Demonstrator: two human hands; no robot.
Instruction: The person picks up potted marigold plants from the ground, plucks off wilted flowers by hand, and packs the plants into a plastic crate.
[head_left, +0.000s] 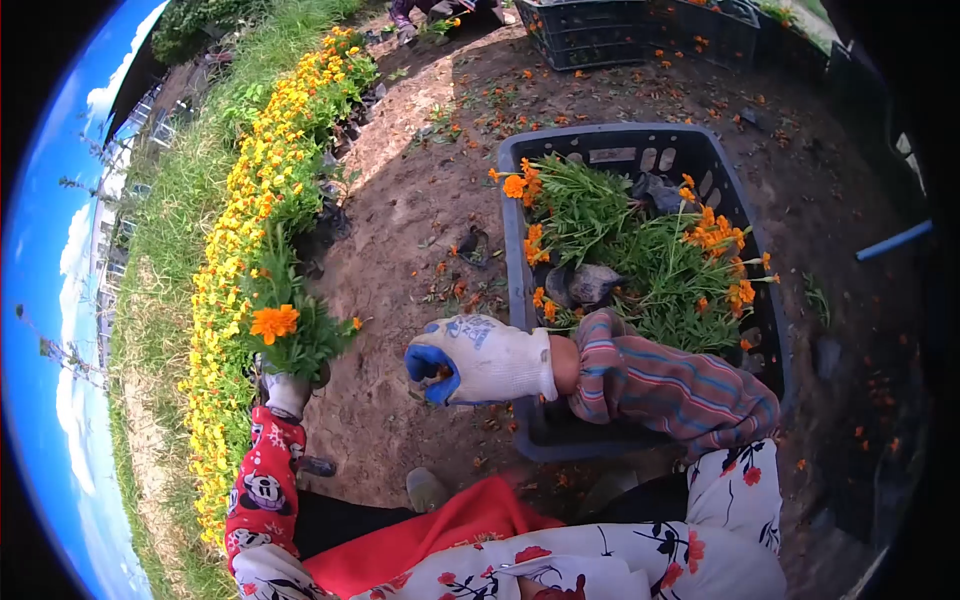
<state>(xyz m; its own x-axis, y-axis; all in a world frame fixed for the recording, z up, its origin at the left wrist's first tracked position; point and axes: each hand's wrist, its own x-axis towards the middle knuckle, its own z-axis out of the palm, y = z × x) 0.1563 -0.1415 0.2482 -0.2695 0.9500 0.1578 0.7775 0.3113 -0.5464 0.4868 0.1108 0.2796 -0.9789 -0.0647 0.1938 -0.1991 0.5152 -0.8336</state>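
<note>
Soil point(365, 435), one marigold clump point(308, 340) in left hand point(287, 393)

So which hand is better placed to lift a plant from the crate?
Probably the right hand: it is close to the crate, its forearm crossing over it in view. The left hand is farther away, apparently holding an orange-flowered plant.
</note>
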